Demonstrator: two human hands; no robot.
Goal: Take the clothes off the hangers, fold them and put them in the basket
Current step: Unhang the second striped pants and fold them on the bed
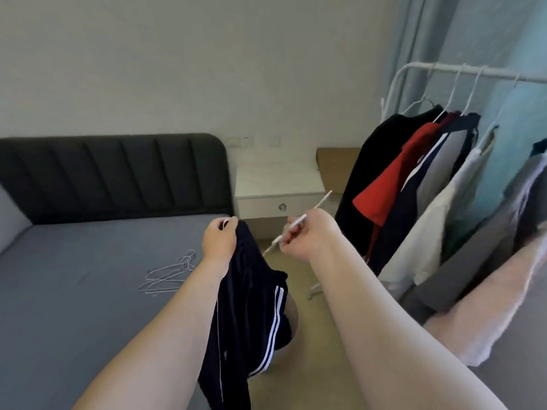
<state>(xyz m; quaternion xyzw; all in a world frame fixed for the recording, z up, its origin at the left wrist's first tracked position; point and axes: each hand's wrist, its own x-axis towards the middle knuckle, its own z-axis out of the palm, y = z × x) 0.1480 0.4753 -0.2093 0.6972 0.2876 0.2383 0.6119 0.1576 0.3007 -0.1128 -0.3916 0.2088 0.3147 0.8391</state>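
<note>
Closest in, the navy white-striped garment point(251, 306) is hanging from the left hand point(220, 238), whose fingers are bunching round its top edge to keep it off the floor. The right hand point(299, 241) is pinching the white hanger point(297, 224) clear of the cloth. Emptied hangers point(168, 273) are lying on the bed point(74, 291), and more clothes point(381, 179) are waiting on the rack point(444, 68). No basket is showing.

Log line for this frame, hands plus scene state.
left hand: grips navy striped garment | right hand: grips white hanger | bed: empty hangers | rack: clothes hung
</note>
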